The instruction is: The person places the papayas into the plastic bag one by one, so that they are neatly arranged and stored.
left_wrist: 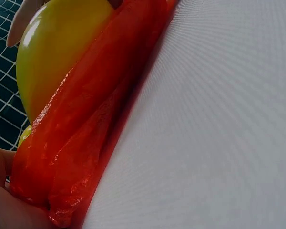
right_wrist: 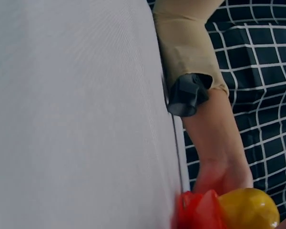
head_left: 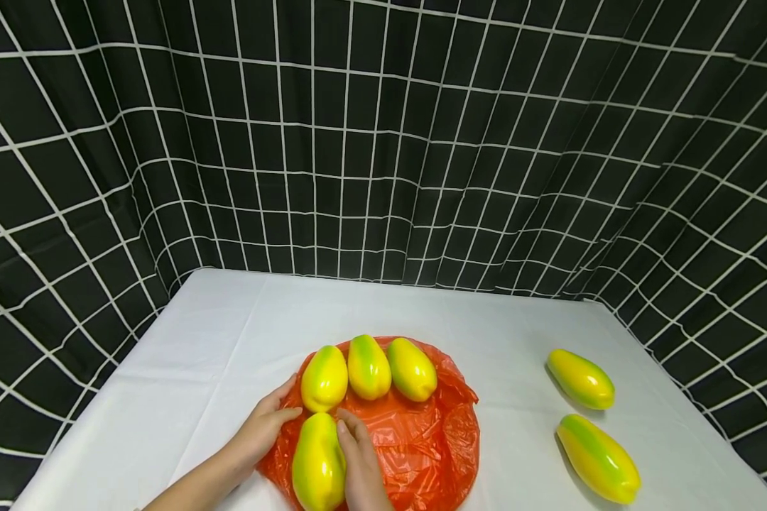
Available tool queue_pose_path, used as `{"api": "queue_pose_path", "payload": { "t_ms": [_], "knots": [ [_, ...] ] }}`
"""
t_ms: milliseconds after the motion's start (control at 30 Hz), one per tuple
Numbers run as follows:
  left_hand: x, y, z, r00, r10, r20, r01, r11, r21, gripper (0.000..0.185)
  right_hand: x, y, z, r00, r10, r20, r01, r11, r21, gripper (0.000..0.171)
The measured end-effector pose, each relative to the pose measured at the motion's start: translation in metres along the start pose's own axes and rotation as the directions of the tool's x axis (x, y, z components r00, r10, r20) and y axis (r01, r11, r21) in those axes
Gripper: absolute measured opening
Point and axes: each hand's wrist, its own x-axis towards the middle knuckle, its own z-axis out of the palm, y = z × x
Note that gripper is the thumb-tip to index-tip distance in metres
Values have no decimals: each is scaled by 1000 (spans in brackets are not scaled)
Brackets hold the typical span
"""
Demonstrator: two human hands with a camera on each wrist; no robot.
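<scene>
A crumpled red plastic bag point(head_left: 409, 440) lies spread on the table with its edge rolled into a raised rim. Three yellow-green papayas point(head_left: 324, 378) stand in a row inside its far side. Nearest me in the bag is another papaya point(head_left: 319, 465), its tip toward the row. My right hand point(head_left: 360, 458) holds that near papaya from its right side, thumb and fingers against it. At the bag's left rim, my left hand point(head_left: 270, 422) grips the red plastic, thumb on the inner side. In the left wrist view, the rim point(left_wrist: 86, 119) hides the papaya's lower part.
Two more papayas, a farther one point(head_left: 581, 380) and a nearer one point(head_left: 599, 459), lie on the white-covered table point(head_left: 518, 326) at the right. Black curtain with a white grid point(head_left: 383, 142) encloses the back and sides. A black device point(right_wrist: 188, 93) sits at the left sleeve's cuff.
</scene>
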Motion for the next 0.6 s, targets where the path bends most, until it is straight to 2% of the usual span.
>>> {"api": "queue_pose_path", "payload": {
  "t_ms": [167,333,400,500,600],
  "knots": [
    [0,0,0,1000,0,6,0,1000,-19,63,-7,-11,-9,999,-23,28,23,999,-25,59],
    [-1,1,2,1000,-9,9,9,999,-38,64,-17,-27,-27,998,-52,-24,52,998,-27,61],
    [-1,1,2,1000,-8,11,9,999,-41,64,-19,-37,-40,996,-71,-48,71,997,8,63],
    [-1,1,2,1000,-6,10,6,999,-39,64,-19,-53,-67,984,-142,-105,151,985,84,64],
    [-1,0,2,1000,-6,9,7,999,-38,64,-15,-67,-100,958,-213,-190,225,973,43,60]
  ]
}}
